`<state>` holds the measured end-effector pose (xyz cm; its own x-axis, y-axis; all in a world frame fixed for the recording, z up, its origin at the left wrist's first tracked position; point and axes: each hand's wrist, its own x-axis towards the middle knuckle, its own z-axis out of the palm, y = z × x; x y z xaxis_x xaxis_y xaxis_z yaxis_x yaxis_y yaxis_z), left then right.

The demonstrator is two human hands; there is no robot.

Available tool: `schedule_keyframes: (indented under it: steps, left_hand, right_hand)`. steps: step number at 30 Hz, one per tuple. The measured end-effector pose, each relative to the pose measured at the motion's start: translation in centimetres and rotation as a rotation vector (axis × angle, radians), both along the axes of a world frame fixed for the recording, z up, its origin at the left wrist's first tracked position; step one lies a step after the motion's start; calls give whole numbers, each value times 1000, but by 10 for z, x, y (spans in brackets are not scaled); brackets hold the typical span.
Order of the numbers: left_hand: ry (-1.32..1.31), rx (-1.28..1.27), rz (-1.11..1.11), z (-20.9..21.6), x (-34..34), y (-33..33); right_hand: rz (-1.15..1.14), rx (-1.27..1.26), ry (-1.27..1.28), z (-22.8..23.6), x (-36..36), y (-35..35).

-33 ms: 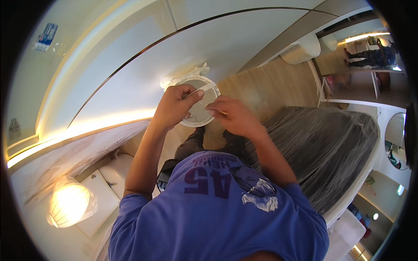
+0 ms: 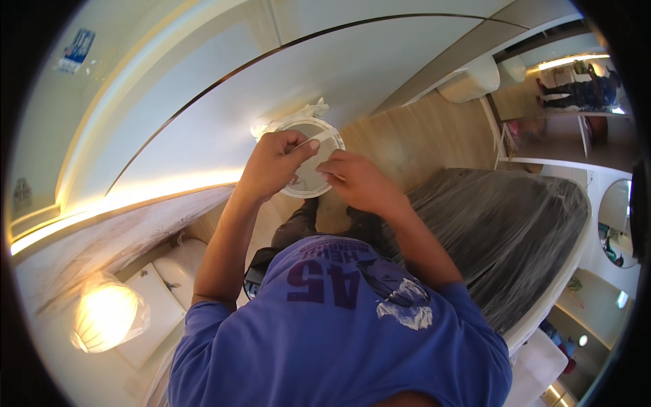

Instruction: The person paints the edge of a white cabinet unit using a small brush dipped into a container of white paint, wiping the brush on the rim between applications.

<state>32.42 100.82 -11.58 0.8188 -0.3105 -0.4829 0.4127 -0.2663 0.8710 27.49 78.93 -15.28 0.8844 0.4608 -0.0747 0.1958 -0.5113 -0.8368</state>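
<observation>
A round, white-rimmed bucket (image 2: 303,195) stands below my hands, its inside pale grey. My left hand (image 2: 277,165) is closed, thumb against fingers, on a flat white strip (image 2: 326,136) that slants up to the right across the bucket's far rim. Over the bucket's right side, my right hand (image 2: 361,182) has its fingertips pressed together; whatever they may hold is too small to make out. The two hands are apart. Crumpled white material (image 2: 266,127) shows behind the bucket, against the pale panel.
Pale wall panels (image 2: 237,108) with a lit strip along the base rise ahead and left. At right lies a large dark surface under clear plastic film (image 2: 502,237). A plastic-wrapped lamp (image 2: 106,313) glows at lower left. Wooden flooring (image 2: 420,136) stretches away at far right.
My right hand has shifted slightly up and to the left, with its fingertips turned inward over the bucket. My left hand and the white strip have barely moved.
</observation>
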Motion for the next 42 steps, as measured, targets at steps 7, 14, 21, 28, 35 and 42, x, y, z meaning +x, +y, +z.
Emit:
schedule_keyframes:
  steps: [7,14,21,28,35,42]
  left_hand:
    - [-166,-26,-9,12,-8,12]
    - [-131,-2,-65,24,-4,18]
    - [-95,2,-68,28,-3,20]
    - [-118,10,-38,31,-6,13]
    - [-122,47,6,29,-4,15]
    - [-115,57,73,25,-7,21]
  right_hand:
    - [266,-540,-55,5,36,54]
    - [111,-280,99,-49,58,67]
    - [51,-142,242,-22,58,70]
    - [-65,-71,208,-43,53,66]
    - [185,-472,18,-5,48,65]
    - [-101,7,-202,32,-4,9]
